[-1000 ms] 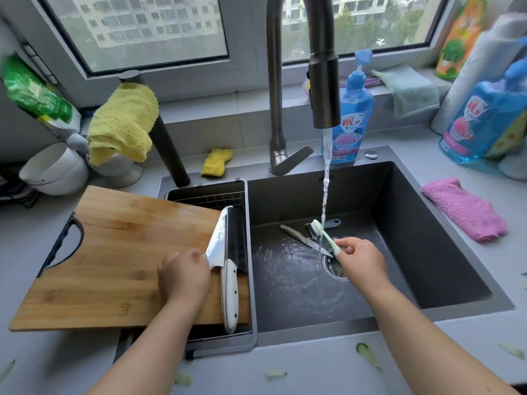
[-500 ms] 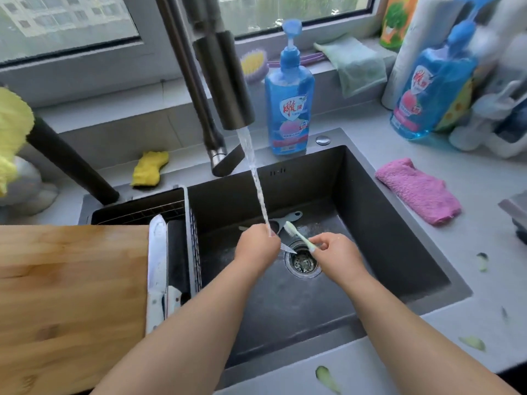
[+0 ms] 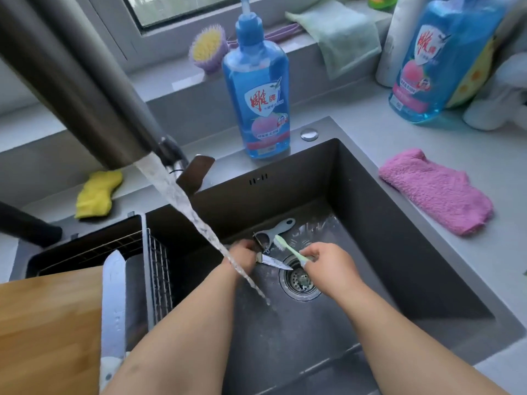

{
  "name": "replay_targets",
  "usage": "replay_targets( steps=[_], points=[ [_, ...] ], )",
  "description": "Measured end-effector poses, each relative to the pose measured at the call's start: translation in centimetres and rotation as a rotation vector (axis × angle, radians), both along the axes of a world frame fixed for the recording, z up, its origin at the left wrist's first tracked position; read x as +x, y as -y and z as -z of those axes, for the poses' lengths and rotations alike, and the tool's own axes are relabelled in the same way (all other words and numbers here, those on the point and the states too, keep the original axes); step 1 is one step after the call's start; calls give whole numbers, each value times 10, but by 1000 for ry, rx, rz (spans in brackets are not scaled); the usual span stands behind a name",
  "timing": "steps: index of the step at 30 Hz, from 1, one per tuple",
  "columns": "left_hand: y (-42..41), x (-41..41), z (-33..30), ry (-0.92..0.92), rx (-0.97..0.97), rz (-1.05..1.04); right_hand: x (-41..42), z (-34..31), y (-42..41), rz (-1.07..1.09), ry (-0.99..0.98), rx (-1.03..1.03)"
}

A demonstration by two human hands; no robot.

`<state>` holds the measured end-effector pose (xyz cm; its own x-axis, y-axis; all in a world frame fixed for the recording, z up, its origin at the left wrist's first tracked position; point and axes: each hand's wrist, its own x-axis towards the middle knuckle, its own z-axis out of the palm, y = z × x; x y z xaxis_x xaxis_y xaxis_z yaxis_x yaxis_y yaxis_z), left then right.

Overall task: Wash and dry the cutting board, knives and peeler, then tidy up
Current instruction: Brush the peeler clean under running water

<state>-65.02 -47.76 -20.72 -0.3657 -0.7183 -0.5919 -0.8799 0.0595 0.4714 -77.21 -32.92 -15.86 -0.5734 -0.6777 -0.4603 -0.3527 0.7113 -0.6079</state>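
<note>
Over the sink (image 3: pixel 399 252) drain, my left hand (image 3: pixel 242 256) has left the cutting board (image 3: pixel 48 332) and now grips the small knife (image 3: pixel 275 262); my right hand (image 3: pixel 328 265) pinches the toothbrush (image 3: pixel 288 248), so scrubbing can begin.

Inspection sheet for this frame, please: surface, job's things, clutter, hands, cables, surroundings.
Surface: dark sink set in a grey counter; tap running.
Job's things: small knife held over the drain; grey peeler on the sink floor; large knife on the wire rack; cutting board at left.
Clutter: pink cloth, yellow sponge, two blue soap bottles, green cloth, scrub brush.
Hands: left hand grips the small knife's handle; right hand holds a green toothbrush.
Cables: nothing seen.
Surroundings: window sill behind the sink.
</note>
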Motion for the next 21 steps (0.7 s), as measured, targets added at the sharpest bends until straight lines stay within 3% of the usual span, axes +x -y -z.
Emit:
replay_targets(
  steps=[6, 10, 21],
  points=[
    [-10, 10, 24, 302, -133, 252, -7, 5, 3, 38, -5, -26],
    [-29, 28, 35, 428, -107, 332, -7, 6, 4, 43, -16, -13],
    [-85, 35, -11, 166, 9, 371, -9, -25, -13, 57, -34, 4]
  ],
)
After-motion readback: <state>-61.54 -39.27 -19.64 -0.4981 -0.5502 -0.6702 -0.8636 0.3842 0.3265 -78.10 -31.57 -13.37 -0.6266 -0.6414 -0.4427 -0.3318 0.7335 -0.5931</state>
